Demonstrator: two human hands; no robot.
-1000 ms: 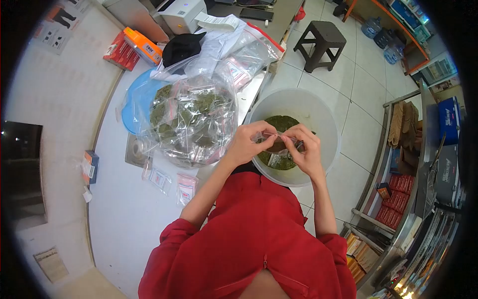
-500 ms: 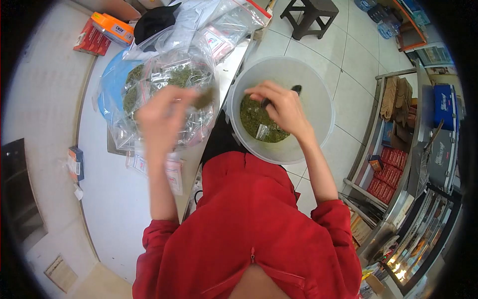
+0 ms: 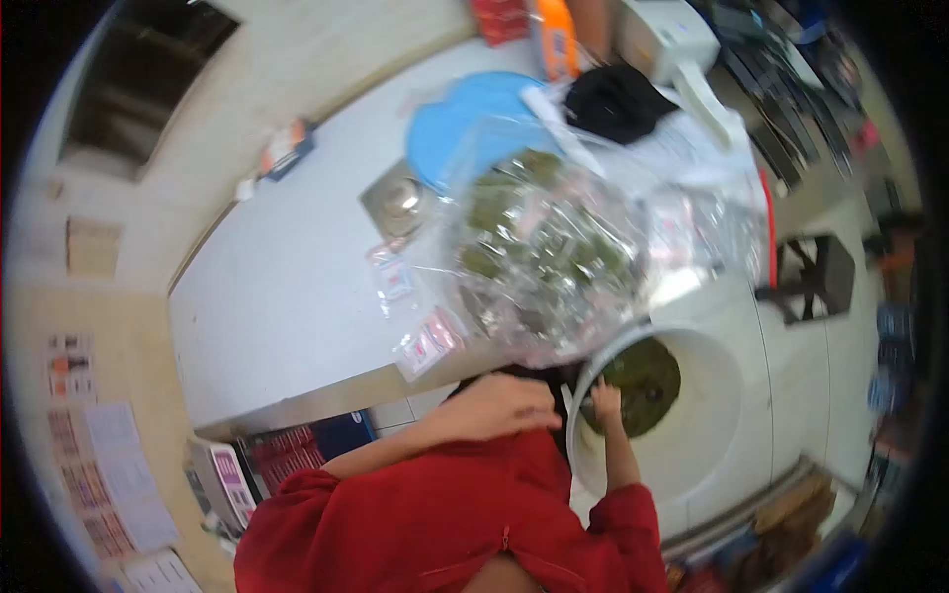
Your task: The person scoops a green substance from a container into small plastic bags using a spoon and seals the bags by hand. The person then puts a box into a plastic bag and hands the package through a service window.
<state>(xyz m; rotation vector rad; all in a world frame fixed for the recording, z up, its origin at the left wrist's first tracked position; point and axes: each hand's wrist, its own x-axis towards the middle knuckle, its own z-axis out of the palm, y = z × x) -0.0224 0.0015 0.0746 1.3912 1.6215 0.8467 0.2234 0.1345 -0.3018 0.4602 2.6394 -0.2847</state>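
Note:
My right hand (image 3: 606, 398) reaches down into a large translucent white tub (image 3: 717, 415), its fingers pinched at a small clear plastic bag, blurred and partly hidden by the hand. Dried green flakes (image 3: 647, 371) cover the bottom of the tub, with a small dark object lying on them. Across my lap hangs my left hand (image 3: 504, 405), fingers loosely stretched, nothing visible in it. Beyond it on the white table lies a big clear plastic bag (image 3: 554, 326) full of small packets of green flakes (image 3: 484, 212).
On the table (image 3: 267, 306) sit a steel scale (image 3: 400, 198), a blue round lid-like thing (image 3: 465, 114), printed packets (image 3: 430, 341) and a black cap (image 3: 618, 104). An orange box (image 3: 556, 40) stands against the wall. A dark stool (image 3: 816, 277) is on the tiled floor.
My view has swung left. My left hand has come back from the big bag to my lap, without the green packet it held. My right hand has gone lower into the tub.

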